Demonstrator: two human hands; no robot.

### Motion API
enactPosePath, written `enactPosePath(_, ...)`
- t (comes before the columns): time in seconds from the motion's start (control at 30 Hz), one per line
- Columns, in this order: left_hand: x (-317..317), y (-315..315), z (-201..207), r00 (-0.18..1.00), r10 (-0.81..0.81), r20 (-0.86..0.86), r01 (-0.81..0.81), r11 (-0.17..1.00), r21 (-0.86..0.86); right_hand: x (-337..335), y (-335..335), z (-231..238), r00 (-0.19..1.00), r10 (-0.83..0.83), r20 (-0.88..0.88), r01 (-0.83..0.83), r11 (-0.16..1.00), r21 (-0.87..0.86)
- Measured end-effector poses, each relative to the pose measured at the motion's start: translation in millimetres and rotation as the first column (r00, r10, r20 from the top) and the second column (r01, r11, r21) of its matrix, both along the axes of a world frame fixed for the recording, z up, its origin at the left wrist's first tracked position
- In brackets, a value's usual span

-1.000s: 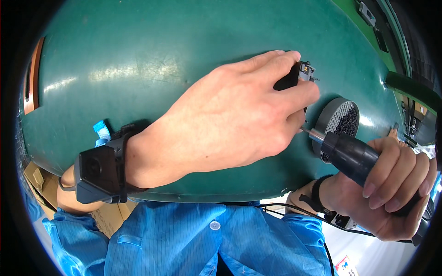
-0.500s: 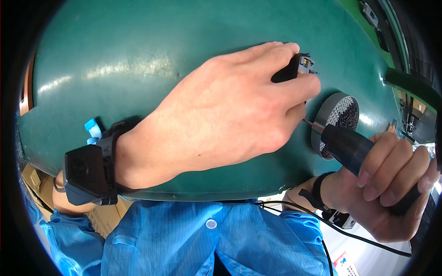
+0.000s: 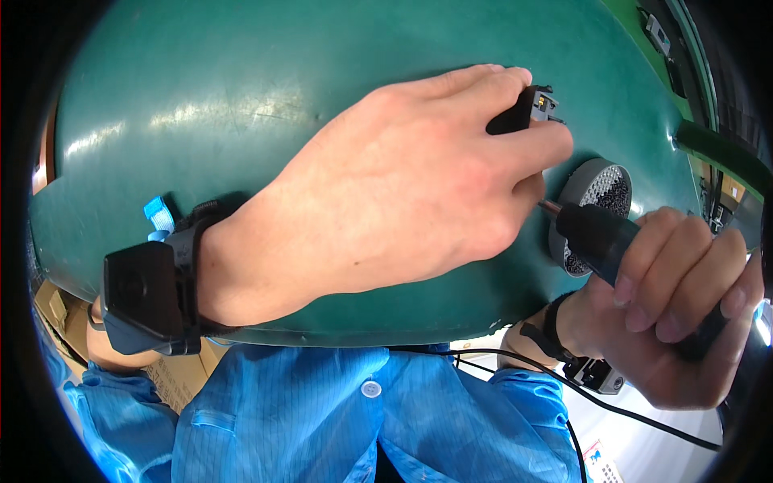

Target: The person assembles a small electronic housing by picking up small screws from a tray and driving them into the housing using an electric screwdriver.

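My left hand reaches across the green table with its fingers closed around a small black device. A grey end with tiny brass-coloured contacts shows between the fingers; the rest is hidden. In my right hand is a dark-handled electric screwdriver, its fingers wrapped round the grip. The metal shaft points left and its tip goes out of sight beside my left fingers, close to the device. Whether the tip touches the device I cannot tell. Just beyond the screwdriver stands a round grey dish with many small dark screws in it.
The green table curves toward my body. A black cable runs from near my waist to the lower right. At the far right are a dark green bar and a small grey device. A cardboard box sits below the table edge.
My left hand with the black device has shifted slightly right and away from me. The screwdriver and right hand have moved slightly up and left, with the tip nearer the left fingers.
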State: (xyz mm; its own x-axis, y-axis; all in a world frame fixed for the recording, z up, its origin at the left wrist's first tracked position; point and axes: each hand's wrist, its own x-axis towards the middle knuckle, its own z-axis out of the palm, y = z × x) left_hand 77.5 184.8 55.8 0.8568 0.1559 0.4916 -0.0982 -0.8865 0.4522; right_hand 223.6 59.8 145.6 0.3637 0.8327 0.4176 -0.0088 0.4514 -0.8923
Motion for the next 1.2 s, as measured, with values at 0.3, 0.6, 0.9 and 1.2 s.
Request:
enactPosePath(0.3, -1, 1, 2, 1.000, -0.001, -0.014, 0.001, 1.000, 0.017, 0, -3, 8, 1.000, -0.024, -0.002, 0.024, 0.990, -0.138)
enactPosePath(0.6, -4, 8, 13, 0.999, -0.051, -0.017, 0.051, 0.999, 0.001, 47, -43, 26, 0.966, -0.244, -0.089, 0.250, 0.966, 0.067)
enactPosePath(0.9, -3, 9, 19, 0.993, -0.066, -0.094, 0.070, 0.997, 0.043, 64, -50, 14, 0.994, -0.021, 0.111, 0.024, 0.999, -0.033)
enactPosePath(1.2, -2, 8, 16, 0.995, -0.058, -0.076, 0.060, 0.998, 0.021, 64, -49, 11, 0.999, 0.024, 0.027, -0.024, 1.000, -0.007)
